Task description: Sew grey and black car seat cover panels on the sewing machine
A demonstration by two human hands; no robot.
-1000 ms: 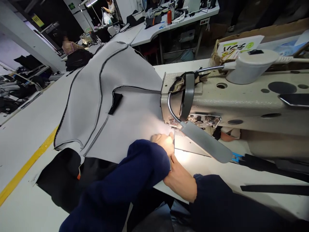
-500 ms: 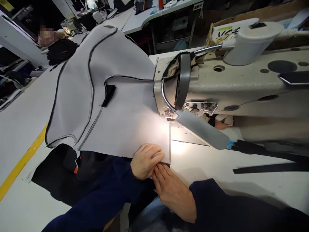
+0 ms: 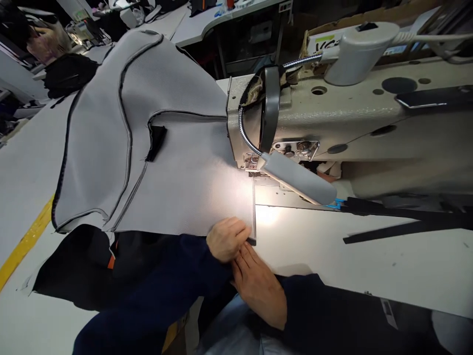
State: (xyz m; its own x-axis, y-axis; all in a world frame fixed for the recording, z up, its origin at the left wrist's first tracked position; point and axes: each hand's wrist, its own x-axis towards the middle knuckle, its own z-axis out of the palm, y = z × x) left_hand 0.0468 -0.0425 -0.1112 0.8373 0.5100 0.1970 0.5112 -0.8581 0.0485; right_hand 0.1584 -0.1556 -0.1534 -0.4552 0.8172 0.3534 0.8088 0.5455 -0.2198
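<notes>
A large grey fabric panel [image 3: 155, 138] with dark piped seams lies on the white table and runs under the head of a sewing machine [image 3: 332, 113]. My left hand [image 3: 226, 237] is curled on the panel's near right corner, fingers pressed on the fabric by its dark edge trim. My right hand [image 3: 256, 286] lies just below it at the table's front edge, fingers stretched toward that corner and touching the left hand. Both arms are in dark blue sleeves.
A gooseneck lamp [image 3: 295, 177] lights the needle area. Black fabric [image 3: 84, 266] lies under the grey panel at the left. Black strips [image 3: 399, 222] lie on the table [image 3: 369, 266] to the right. A yellow line [image 3: 25, 241] crosses the far left. Another person [image 3: 48, 44] sits at the back left.
Both hands have drawn back from the needle area to the panel's near corner. The grey panel has slid toward me along the seam line, and the view has shifted down.
</notes>
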